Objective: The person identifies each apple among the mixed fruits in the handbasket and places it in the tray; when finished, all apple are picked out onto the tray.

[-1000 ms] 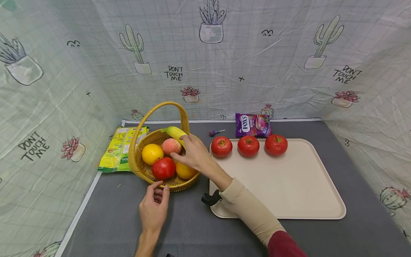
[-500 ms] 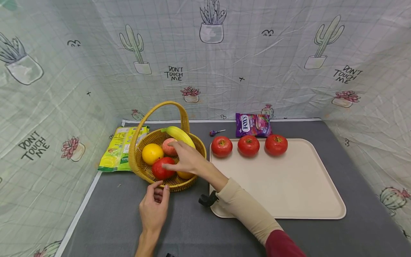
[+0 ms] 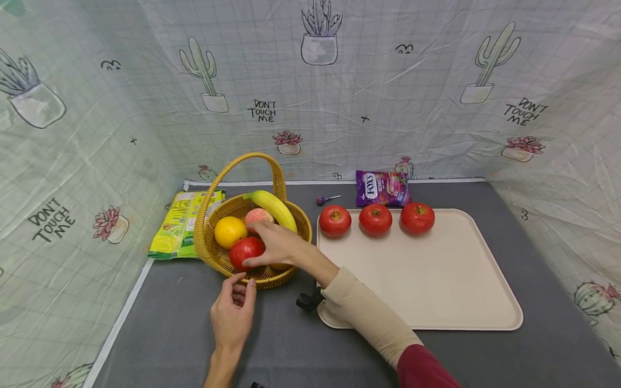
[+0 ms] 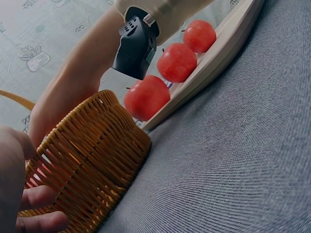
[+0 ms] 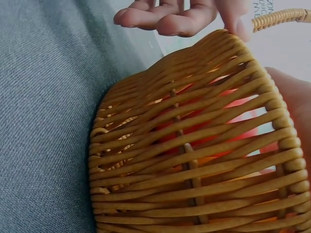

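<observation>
In the head view, my right hand (image 3: 278, 245) reaches into a yellow wicker basket (image 3: 257, 284). Its thumb and fingers are spread around the right side of a red apple (image 3: 245, 253), and no firm hold shows. My left hand (image 3: 233, 318) is at the basket's near rim; the left wrist view shows its thumb over the rim and other fingers (image 4: 46, 221) outside the wicker wall. Also in the basket lie a yellow-orange round fruit (image 3: 230, 233), a peach (image 3: 259, 215) and a banana (image 3: 274, 206). Another orange fruit (image 3: 280, 267) is mostly hidden under my right hand.
Right of the basket lies a beige tray (image 3: 417, 285) with three red apples (image 3: 375, 220) along its far edge. Behind it are a purple candy bag (image 3: 383, 188) and a lollipop (image 3: 328, 200). A yellow-green packet (image 3: 179, 229) lies left of the basket.
My right hand has left the banana and moved toward the near side of the basket, over to the red apple. The banana stays in the basket. My left hand has not moved.
</observation>
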`<state>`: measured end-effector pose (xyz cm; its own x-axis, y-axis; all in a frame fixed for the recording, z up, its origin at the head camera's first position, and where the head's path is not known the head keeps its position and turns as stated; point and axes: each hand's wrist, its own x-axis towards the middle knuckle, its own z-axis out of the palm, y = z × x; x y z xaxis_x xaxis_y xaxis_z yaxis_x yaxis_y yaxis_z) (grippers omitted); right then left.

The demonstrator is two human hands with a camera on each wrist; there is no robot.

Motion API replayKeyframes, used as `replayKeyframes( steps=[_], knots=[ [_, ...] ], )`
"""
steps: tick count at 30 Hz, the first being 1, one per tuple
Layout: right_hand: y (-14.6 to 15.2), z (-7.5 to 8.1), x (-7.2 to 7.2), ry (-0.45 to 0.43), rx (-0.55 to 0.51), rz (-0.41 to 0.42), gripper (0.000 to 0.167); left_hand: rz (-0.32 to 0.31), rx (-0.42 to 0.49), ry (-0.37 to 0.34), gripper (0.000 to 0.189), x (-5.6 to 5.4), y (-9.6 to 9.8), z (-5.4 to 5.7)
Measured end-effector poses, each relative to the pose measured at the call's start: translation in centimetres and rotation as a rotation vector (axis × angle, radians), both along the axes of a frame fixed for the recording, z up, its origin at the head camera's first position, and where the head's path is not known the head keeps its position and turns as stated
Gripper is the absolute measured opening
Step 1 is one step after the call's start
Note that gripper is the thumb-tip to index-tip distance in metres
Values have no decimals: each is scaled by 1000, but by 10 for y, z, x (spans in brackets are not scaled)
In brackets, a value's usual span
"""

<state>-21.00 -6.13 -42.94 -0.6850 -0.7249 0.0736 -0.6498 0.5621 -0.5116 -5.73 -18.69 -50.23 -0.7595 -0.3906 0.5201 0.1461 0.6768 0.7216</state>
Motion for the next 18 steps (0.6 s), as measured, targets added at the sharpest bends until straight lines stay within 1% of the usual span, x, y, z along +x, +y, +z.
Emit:
replayKeyframes(
  steps=[8,18],
  knots=[
    [-5,0,1,28,53,8,78,4,-6,10,20,0,1,1],
    [-13,-2,0,100,137,26,75,2,0,12,20,0,1,1]
  ],
)
